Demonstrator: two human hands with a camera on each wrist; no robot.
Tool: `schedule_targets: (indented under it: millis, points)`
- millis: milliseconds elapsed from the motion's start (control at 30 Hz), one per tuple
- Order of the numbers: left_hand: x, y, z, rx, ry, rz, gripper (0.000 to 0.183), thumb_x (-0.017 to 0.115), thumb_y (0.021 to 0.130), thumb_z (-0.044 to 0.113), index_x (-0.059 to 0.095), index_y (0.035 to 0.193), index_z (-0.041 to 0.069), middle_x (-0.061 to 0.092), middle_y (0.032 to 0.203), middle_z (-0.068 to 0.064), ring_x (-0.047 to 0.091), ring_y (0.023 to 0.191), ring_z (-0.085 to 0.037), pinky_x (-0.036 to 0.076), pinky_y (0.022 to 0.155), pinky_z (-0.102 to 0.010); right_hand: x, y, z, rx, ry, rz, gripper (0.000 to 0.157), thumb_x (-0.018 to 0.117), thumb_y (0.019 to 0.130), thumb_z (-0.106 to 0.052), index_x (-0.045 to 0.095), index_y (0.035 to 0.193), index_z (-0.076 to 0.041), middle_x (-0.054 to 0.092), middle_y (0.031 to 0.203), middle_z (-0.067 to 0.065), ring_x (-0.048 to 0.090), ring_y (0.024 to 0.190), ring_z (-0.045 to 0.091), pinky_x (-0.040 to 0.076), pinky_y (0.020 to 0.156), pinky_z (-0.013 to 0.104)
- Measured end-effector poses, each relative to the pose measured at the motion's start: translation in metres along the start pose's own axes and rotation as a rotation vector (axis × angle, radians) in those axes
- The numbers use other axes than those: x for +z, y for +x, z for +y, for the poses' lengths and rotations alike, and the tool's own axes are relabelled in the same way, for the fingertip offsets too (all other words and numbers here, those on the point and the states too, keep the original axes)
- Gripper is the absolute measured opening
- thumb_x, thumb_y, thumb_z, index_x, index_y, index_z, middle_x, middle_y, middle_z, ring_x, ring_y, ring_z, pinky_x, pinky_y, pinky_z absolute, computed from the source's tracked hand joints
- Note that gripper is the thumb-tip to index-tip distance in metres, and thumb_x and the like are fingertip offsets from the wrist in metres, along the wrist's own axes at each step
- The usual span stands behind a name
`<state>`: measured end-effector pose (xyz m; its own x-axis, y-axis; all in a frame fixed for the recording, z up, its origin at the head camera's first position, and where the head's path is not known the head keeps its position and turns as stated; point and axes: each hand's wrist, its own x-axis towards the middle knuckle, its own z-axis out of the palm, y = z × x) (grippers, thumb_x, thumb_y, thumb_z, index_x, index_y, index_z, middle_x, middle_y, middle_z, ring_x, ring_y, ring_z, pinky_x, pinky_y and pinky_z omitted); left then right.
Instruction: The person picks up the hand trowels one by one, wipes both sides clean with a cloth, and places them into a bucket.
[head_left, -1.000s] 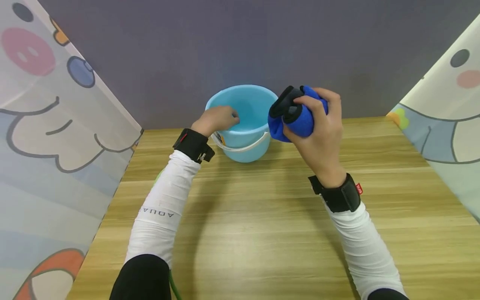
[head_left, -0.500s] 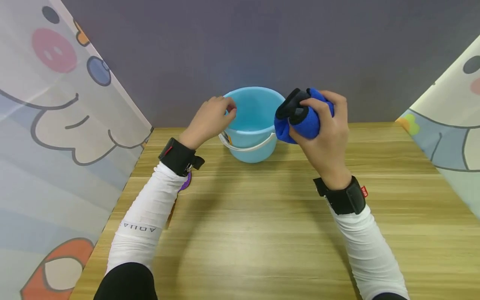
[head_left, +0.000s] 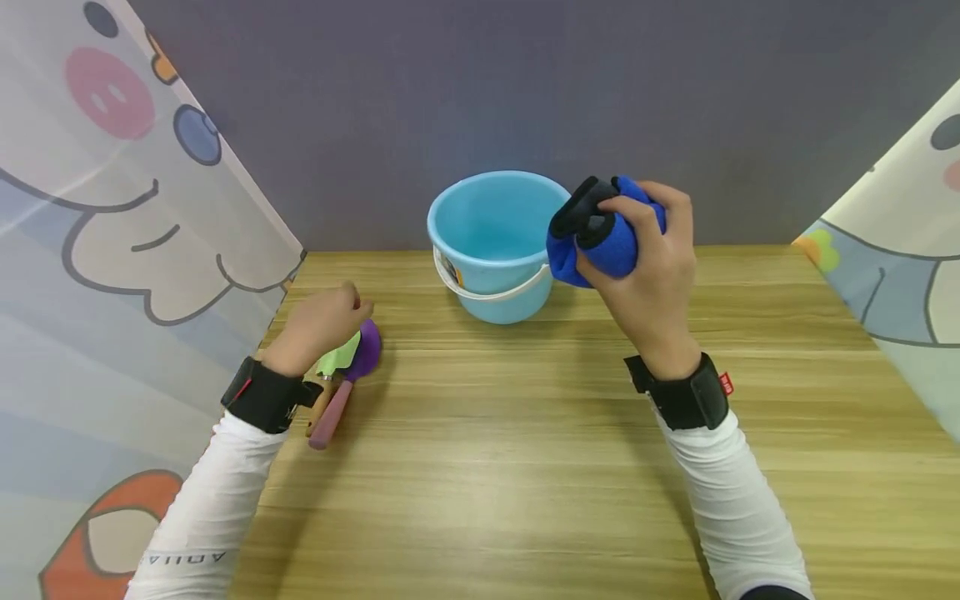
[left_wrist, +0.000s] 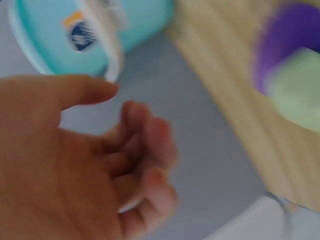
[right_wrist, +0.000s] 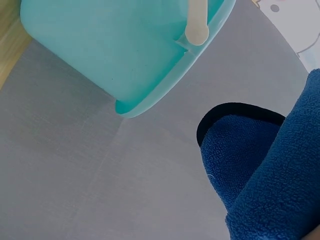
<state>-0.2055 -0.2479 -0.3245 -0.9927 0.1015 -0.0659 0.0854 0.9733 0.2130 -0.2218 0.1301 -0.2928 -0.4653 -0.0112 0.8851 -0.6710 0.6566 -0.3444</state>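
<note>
My right hand (head_left: 652,258) grips a bunched blue cloth (head_left: 611,250) with black edging, held up beside the right rim of a light-blue bucket (head_left: 487,287). In the right wrist view the terry surface of the cloth (right_wrist: 270,195) shows close up, apart from the bucket. My left hand (head_left: 318,327) is in the air to the left of the bucket, its fingers loosely bent and holding nothing. Below and beside it lie a tool with a purple round head and pink handle (head_left: 332,414) and a light-green piece (head_left: 339,357), partly hidden, near a wooden handle (head_left: 320,406).
The bucket's white handle (head_left: 498,296) hangs down at its front. A grey wall (head_left: 480,92) rises behind the wooden table (head_left: 510,450). Cartoon-printed panels (head_left: 112,242) stand along the left and right sides.
My left hand has left the bucket's rim and moved left and toward me, above the tools, which have come into view. The right hand still holds the cloth at about the same place.
</note>
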Motion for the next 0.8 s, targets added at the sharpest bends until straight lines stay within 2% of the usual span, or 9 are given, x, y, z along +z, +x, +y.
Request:
schedule_targets:
  millis: [100,167,233,300,400,533,667,767,800]
  points:
    - [0.011,-0.018,-0.024,-0.058,0.029,-0.136,0.039,0.041,0.099,0.030,0.042,0.066,0.010,0.033,0.058,0.001,0.033,0.050,-0.013,0.024,0.045,-0.027,-0.001,0.000,0.000,0.003,-0.004,-0.002,0.045,0.079,0.075,-0.024,0.061,0.112,-0.008,0.051,0.124,0.031,0.050,0.121,0.037,0.048,0.097,0.062]
    - [0.021,-0.028,-0.036,-0.114,0.038,-0.203,0.042,0.042,0.098,0.035,0.047,0.066,0.009,0.039,0.058,0.000,0.039,0.050,-0.016,0.028,0.045,-0.029,-0.002,0.000,0.001,0.009,-0.004,-0.001,0.045,0.080,0.074,-0.023,0.062,0.112,-0.008,0.051,0.124,0.030,0.050,0.121,0.037,0.048,0.097,0.062]
    - [0.030,-0.036,-0.044,-0.147,0.046,-0.262,0.046,0.041,0.098,0.040,0.055,0.079,-0.001,0.052,0.065,-0.008,0.051,0.058,-0.022,0.036,0.049,-0.034,-0.003,0.000,0.001,0.015,-0.002,0.002,0.045,0.081,0.073,-0.022,0.062,0.112,-0.009,0.052,0.125,0.029,0.050,0.121,0.037,0.047,0.098,0.063]
    - [0.041,-0.041,-0.048,-0.155,0.039,-0.291,0.052,0.042,0.097,0.043,0.057,0.092,-0.007,0.056,0.072,-0.012,0.056,0.064,-0.026,0.041,0.052,-0.037,-0.004,0.000,0.001,0.022,-0.002,0.001,0.044,0.082,0.072,-0.021,0.063,0.111,-0.010,0.052,0.125,0.029,0.050,0.121,0.037,0.047,0.098,0.063]
    - [0.056,-0.044,-0.051,-0.116,0.006,-0.283,0.050,0.043,0.098,0.039,0.055,0.096,-0.010,0.056,0.070,-0.012,0.056,0.062,-0.025,0.042,0.051,-0.035,-0.004,0.000,0.001,0.018,-0.019,-0.016,0.044,0.081,0.073,-0.021,0.063,0.112,-0.010,0.052,0.126,0.030,0.050,0.121,0.039,0.047,0.097,0.064]
    - [0.068,-0.045,-0.055,-0.083,-0.015,-0.236,0.036,0.042,0.100,0.028,0.052,0.078,0.002,0.044,0.061,-0.003,0.048,0.054,-0.018,0.036,0.047,-0.030,-0.003,-0.002,0.003,0.014,-0.033,-0.043,0.045,0.081,0.074,-0.021,0.062,0.113,-0.009,0.052,0.128,0.031,0.050,0.121,0.040,0.048,0.095,0.065]
    - [0.069,-0.046,-0.058,-0.068,-0.023,-0.215,0.033,0.044,0.100,0.023,0.051,0.075,0.003,0.042,0.060,-0.002,0.047,0.052,-0.017,0.035,0.046,-0.029,-0.002,-0.004,0.004,0.013,-0.044,-0.059,0.045,0.079,0.076,-0.023,0.061,0.114,-0.008,0.051,0.128,0.031,0.049,0.122,0.040,0.048,0.095,0.066]
    - [0.065,-0.047,-0.059,-0.057,-0.023,-0.187,0.032,0.044,0.100,0.021,0.052,0.080,-0.002,0.044,0.062,-0.005,0.047,0.053,-0.018,0.037,0.046,-0.030,-0.001,-0.004,0.004,-0.007,-0.061,-0.069,0.044,0.076,0.078,-0.027,0.061,0.114,-0.008,0.050,0.128,0.031,0.050,0.121,0.041,0.049,0.094,0.065]
    - [0.064,-0.047,-0.060,-0.028,0.007,-0.178,0.031,0.044,0.099,0.019,0.053,0.082,-0.004,0.046,0.064,-0.008,0.046,0.052,-0.019,0.037,0.045,-0.030,0.000,-0.004,0.004,-0.009,-0.060,-0.070,0.044,0.076,0.078,-0.027,0.061,0.114,-0.008,0.050,0.127,0.031,0.050,0.121,0.040,0.049,0.094,0.065]
